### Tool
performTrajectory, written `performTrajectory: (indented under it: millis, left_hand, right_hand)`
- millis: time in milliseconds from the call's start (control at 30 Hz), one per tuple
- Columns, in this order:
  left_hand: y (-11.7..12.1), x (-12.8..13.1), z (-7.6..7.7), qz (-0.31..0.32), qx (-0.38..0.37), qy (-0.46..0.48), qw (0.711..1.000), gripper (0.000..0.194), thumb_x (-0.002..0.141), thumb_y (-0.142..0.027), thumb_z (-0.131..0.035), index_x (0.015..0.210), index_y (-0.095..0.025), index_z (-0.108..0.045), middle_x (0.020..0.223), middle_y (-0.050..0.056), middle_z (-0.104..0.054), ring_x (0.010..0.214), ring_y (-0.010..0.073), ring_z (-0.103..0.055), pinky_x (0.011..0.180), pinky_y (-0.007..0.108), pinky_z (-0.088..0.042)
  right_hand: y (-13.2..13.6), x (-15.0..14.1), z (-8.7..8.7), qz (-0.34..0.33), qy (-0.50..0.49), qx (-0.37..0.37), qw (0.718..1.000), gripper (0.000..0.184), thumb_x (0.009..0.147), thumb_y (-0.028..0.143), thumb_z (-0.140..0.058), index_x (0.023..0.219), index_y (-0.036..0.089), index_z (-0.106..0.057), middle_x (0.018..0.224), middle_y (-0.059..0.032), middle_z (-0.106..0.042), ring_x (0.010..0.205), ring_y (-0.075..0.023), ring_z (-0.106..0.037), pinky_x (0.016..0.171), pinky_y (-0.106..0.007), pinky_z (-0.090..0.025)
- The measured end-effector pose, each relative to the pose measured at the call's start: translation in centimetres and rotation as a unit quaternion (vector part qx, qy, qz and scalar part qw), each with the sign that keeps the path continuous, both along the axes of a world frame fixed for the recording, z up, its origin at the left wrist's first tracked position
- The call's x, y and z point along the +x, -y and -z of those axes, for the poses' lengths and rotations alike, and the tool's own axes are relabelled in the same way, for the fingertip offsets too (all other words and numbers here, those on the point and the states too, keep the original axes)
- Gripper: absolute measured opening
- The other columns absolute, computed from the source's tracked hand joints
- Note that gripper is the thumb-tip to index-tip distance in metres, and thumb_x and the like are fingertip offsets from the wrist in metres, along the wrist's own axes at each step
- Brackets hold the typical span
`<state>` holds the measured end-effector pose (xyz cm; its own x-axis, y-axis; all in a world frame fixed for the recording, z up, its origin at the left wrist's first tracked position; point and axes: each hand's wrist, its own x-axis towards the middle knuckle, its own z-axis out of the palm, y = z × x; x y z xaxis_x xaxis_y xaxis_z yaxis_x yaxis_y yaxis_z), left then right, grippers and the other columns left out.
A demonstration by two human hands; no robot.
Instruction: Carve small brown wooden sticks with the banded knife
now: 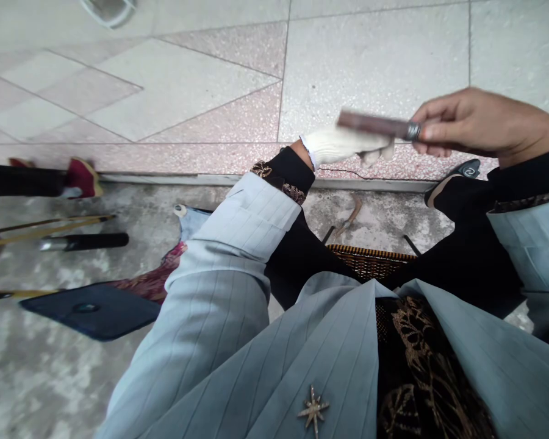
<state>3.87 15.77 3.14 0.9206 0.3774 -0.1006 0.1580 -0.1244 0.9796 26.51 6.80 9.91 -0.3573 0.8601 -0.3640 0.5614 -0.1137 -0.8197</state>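
Observation:
My right hand, bare, is closed with thumb and fingers on one end of a dark brown wooden handle. A shiny metal band circles the handle close to my fingertips; anything past it is hidden in the hand. The handle points left, blurred at its far end. My left hand, in a white knit glove, is just under the handle. Its fingers are smeared and partly covered, so I cannot tell how they are bent or whether they touch the handle.
Between my legs shows a woven wicker seat. A curved brown piece lies on the concrete below the tiled ledge. At left are a folding stool with a dark blue seat, a black cylinder and another person's red shoe.

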Motion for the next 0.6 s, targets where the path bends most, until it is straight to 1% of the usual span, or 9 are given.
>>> performTrajectory:
  millis: [33,67,133,200,300,333,433,533,600]
  left_hand:
    - [0.0,0.0,-0.1,-0.008,-0.019,0.005,1.000,0.027,0.095,-0.037,-0.056,0.080,-0.020,-0.072,0.059,0.002,-0.060,0.054,0.0099,-0.050,0.061,0.029,-0.041]
    - [0.1,0.1,-0.2,-0.013,-0.037,0.004,0.999,0.030,0.097,-0.037,-0.054,0.082,-0.018,-0.072,0.060,0.002,-0.060,0.054,0.0093,-0.050,0.062,0.028,-0.041]
    - [0.4,0.3,-0.4,-0.009,-0.054,-0.005,0.999,0.029,0.099,-0.033,-0.052,0.084,-0.015,-0.070,0.059,0.001,-0.057,0.054,0.0082,-0.049,0.060,0.025,-0.041]
    - [0.7,0.6,-0.5,0.013,-0.054,-0.024,0.998,0.026,0.098,-0.031,-0.054,0.087,-0.013,-0.070,0.058,-0.001,-0.054,0.052,0.0072,-0.046,0.057,0.022,-0.038]
    - [1.2,0.8,-0.6,0.040,-0.031,-0.061,0.997,0.022,0.094,-0.030,-0.059,0.087,-0.014,-0.072,0.056,-0.002,-0.053,0.049,0.0067,-0.044,0.052,0.020,-0.035]
    - [1.2,0.8,-0.6,0.043,-0.017,-0.075,0.996,0.021,0.093,-0.030,-0.061,0.086,-0.015,-0.073,0.056,-0.002,-0.054,0.050,0.0072,-0.045,0.053,0.020,-0.035]
    - [1.2,0.7,-0.7,0.045,0.043,-0.110,0.992,0.018,0.088,-0.027,-0.062,0.086,-0.016,-0.075,0.058,0.000,-0.059,0.057,0.0100,-0.053,0.058,0.020,-0.040]
    - [1.1,0.4,-0.7,0.053,0.107,-0.133,0.984,0.019,0.086,-0.025,-0.061,0.090,-0.018,-0.077,0.065,0.000,-0.065,0.068,0.0130,-0.060,0.067,0.022,-0.045]
    - [1.1,0.2,-0.8,0.059,0.147,-0.144,0.977,0.019,0.085,-0.025,-0.061,0.092,-0.019,-0.078,0.071,0.001,-0.068,0.074,0.0149,-0.063,0.073,0.024,-0.046]
  right_hand:
    - [0.2,-0.2,-0.3,0.074,-0.051,0.035,0.995,0.015,0.089,0.037,-0.071,0.092,0.023,-0.069,0.078,-0.0015,-0.065,0.064,-0.0143,-0.054,0.060,-0.030,-0.042]
    - [0.3,-0.3,-0.5,0.141,-0.101,0.068,0.983,0.012,0.090,0.035,-0.070,0.090,0.023,-0.068,0.078,-0.0020,-0.065,0.063,-0.0142,-0.053,0.057,-0.029,-0.041]
    - [0.1,-0.4,-0.4,0.239,-0.168,0.118,0.949,0.012,0.091,0.033,-0.068,0.085,0.023,-0.064,0.080,-0.0033,-0.064,0.062,-0.0151,-0.053,0.055,-0.030,-0.040]
    - [-0.3,-0.4,0.2,0.296,-0.170,0.155,0.927,0.013,0.091,0.031,-0.068,0.082,0.024,-0.061,0.079,-0.0045,-0.063,0.060,-0.0161,-0.053,0.054,-0.032,-0.040]
    - [-1.0,-0.3,1.1,0.331,-0.082,0.158,0.927,0.007,0.088,0.024,-0.069,0.084,0.022,-0.063,0.076,-0.0053,-0.063,0.058,-0.0163,-0.052,0.053,-0.032,-0.039]
    - [-1.1,-0.2,1.4,0.334,-0.042,0.145,0.930,0.004,0.087,0.021,-0.069,0.088,0.022,-0.065,0.075,-0.0050,-0.064,0.058,-0.0164,-0.053,0.054,-0.033,-0.040]
    - [-1.5,-0.1,2.1,0.311,0.085,0.111,0.940,0.020,0.087,0.019,-0.068,0.106,0.022,-0.067,0.077,-0.0045,-0.067,0.059,-0.0167,-0.055,0.058,-0.033,-0.042]
    - [-1.6,0.2,2.7,0.219,0.227,0.137,0.939,0.030,0.087,0.028,-0.068,0.116,0.021,-0.070,0.090,-0.0089,-0.072,0.070,-0.0196,-0.059,0.066,-0.035,-0.042]
    - [-1.6,0.4,3.0,0.140,0.301,0.145,0.932,0.035,0.089,0.036,-0.066,0.119,0.019,-0.071,0.099,-0.0135,-0.073,0.083,-0.0249,-0.061,0.071,-0.038,-0.041]
